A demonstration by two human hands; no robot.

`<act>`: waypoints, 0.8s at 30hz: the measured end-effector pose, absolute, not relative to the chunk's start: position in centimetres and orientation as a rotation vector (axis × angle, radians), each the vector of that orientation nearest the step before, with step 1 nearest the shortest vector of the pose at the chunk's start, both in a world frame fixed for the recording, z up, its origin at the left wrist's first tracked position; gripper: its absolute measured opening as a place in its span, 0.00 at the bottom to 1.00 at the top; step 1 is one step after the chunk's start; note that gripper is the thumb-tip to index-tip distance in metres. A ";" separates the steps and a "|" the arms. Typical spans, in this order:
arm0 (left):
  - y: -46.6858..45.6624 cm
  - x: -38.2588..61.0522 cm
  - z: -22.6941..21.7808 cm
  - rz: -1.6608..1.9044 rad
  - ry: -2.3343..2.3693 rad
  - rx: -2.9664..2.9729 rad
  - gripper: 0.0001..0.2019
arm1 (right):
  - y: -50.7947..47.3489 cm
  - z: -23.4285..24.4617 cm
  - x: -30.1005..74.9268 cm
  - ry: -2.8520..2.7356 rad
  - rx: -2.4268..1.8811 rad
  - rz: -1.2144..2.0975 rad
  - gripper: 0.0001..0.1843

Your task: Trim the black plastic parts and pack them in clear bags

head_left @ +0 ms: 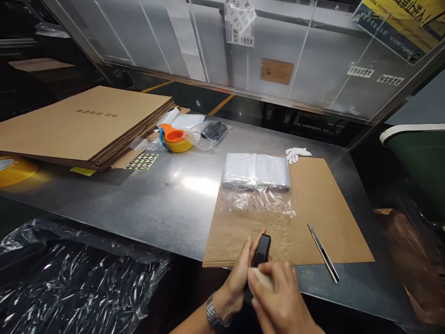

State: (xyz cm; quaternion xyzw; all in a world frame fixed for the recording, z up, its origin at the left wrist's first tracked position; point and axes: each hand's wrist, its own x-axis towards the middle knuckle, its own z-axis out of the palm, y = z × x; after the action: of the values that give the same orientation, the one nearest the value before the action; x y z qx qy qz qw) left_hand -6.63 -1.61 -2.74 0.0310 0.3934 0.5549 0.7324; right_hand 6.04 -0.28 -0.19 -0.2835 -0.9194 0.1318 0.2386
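Near the table's front edge, my left hand (237, 280), with a metal watch on its wrist, is wrapped round a black oblong piece (263, 248). My right hand (285, 294) is closed on a small pale piece (263, 279), pressed close against the black piece; I cannot tell whether it is cloth, foam or something else. The lower part of the black piece is hidden by my hands. Beyond them, a stack of clear plastic bags (255, 170) lies on a cardboard sheet (323, 204). A utility knife (323, 253) rests across the sheet's front edge, to the right.
A white glove (297, 154) lies behind the bags. At left are stacked cardboard sheets (86, 123), round black stickers (142, 161), orange and yellow cups (175, 138) and a bag with dark contents (212, 132). Black plastic (76, 283) fills the lower left; a green bin (420, 167) stands right.
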 end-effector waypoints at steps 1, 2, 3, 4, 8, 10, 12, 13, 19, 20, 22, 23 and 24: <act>-1.4 -6.8 -2.8 1.197 0.817 -0.017 0.23 | -0.9 -0.5 5.8 -2.513 -0.744 0.367 0.23; -1.2 -6.9 -2.9 1.163 0.767 -0.101 0.24 | -1.4 -0.9 5.7 -2.486 -0.720 0.374 0.22; -1.1 -7.0 -3.0 1.126 0.715 -0.178 0.25 | -1.9 -1.4 5.7 -2.445 -0.706 0.384 0.22; -0.9 -7.1 -3.1 1.091 0.658 -0.245 0.25 | -2.2 -1.8 5.7 -2.397 -0.700 0.399 0.23; -0.3 -7.1 -2.9 1.074 0.461 -0.411 0.17 | -2.6 -3.5 6.1 -2.234 -0.735 0.430 0.24; -0.1 -7.0 -2.7 1.110 0.453 -0.473 0.16 | -3.1 -4.3 6.2 -2.212 -0.754 0.400 0.22; 0.0 -6.9 -2.6 1.085 0.484 -0.565 0.20 | -3.7 -5.1 6.1 -2.201 -0.787 0.314 0.19; 0.0 -7.0 -2.5 1.051 0.494 -0.610 0.22 | -4.1 -5.5 6.1 -2.188 -0.810 0.249 0.18; -0.3 -8.5 -1.7 1.110 0.517 -0.598 0.24 | -3.1 -6.9 8.3 -2.214 -0.671 -0.017 0.17; -0.2 -8.8 -1.5 1.195 0.572 -0.542 0.22 | -2.3 -7.0 9.0 -2.236 -0.668 0.011 0.18; -0.1 -9.1 -1.2 1.330 0.714 -0.432 0.18 | -0.5 -7.3 10.1 -2.247 -0.759 0.086 0.22; -0.1 -9.1 -1.2 1.367 0.781 -0.391 0.15 | 0.5 -7.6 10.5 -2.238 -0.843 0.117 0.23; -0.1 -9.1 -1.2 1.379 0.837 -0.357 0.13 | 1.6 -7.9 10.7 -2.225 -0.940 0.137 0.24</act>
State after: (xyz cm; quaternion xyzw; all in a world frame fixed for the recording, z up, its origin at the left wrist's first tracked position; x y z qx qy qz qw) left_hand -9.06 -0.09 -1.23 -0.1587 0.3723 0.6139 0.6777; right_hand 10.73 1.57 -7.94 -0.3635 -0.8604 0.0530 0.3532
